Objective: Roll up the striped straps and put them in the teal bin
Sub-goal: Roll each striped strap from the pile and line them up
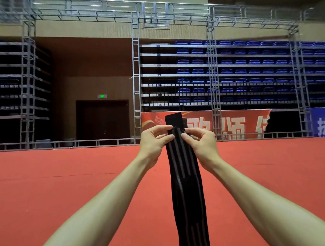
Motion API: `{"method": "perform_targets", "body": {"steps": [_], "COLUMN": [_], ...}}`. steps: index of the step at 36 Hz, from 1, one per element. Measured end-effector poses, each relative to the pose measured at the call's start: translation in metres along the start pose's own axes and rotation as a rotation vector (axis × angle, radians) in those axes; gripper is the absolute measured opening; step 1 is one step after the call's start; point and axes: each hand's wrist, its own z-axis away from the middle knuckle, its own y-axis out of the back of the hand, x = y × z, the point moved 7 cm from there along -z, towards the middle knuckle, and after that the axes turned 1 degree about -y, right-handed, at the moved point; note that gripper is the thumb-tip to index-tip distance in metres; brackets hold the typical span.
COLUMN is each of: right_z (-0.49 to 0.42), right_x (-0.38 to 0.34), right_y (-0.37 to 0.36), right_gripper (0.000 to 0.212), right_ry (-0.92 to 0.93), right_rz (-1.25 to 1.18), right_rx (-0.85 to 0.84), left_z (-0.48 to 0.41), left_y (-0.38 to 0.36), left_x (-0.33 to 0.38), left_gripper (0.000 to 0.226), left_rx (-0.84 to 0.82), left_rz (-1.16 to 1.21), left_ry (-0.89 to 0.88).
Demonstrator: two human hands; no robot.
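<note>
at the bottom edge, striped strap, cropped

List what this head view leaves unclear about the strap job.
1. The black strap with grey stripes: its lower end is cut off by the bottom edge of the head view, so its length is unknown.
2. The left hand and right hand: the fingertips behind the strap are hidden by it, head view.
3. The teal bin: outside the frame of the head view, so its place cannot be told.
</note>
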Motion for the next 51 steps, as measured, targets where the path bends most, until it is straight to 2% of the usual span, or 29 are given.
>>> {"method": "perform_targets", "body": {"steps": [5,13,15,18,21,26,35,51], "right_z": [0.004,0.004,0.004,0.006,0.007,0.011,0.016,0.018], "right_x": [0.001,0.01,0.01,0.006,0.005,0.005,-0.005,-0.007], "right_y": [0.003,0.01,0.01,0.011,0.013,0.013,0.012,0.017], "right_gripper": [0.018,0.008,0.013,0.004,0.005,0.006,0.01,0.018], "right_ry": [0.0,-0.055,-0.05,-0.03,-0.019,-0.003,0.068,0.06], "right_rz": [-0.021,-0.049,-0.042,-0.012,0.017,0.067,0.123,0.157], "right_rx": [0.028,0.083,0.078,0.104,0.12,0.095,0.075,0.093], "left_z": [0.006,0.009,0.009,0.009,0.009,0.007,0.011,0.013], "left_y": [-0.008,-0.017,-0.019,-0.02,-0.021,-0.017,-0.016,-0.014], "left_x": [0.004,0.006,0.006,0.007,0.005,0.008,0.006,-0.003], "left_gripper": [0.026,0.031,0.031,0.029,0.025,0.027,0.022,0.023], "left_rx": [-0.027,-0.076,-0.083,-0.084,-0.072,0.051,0.133,0.163], "left_rz": [-0.071,-0.203,-0.198,-0.232,-0.294,-0.232,-0.092,-0.05], "left_ry": [-0.021,-0.024,-0.026,-0.044,-0.073,-0.08,-0.053,-0.013]}}
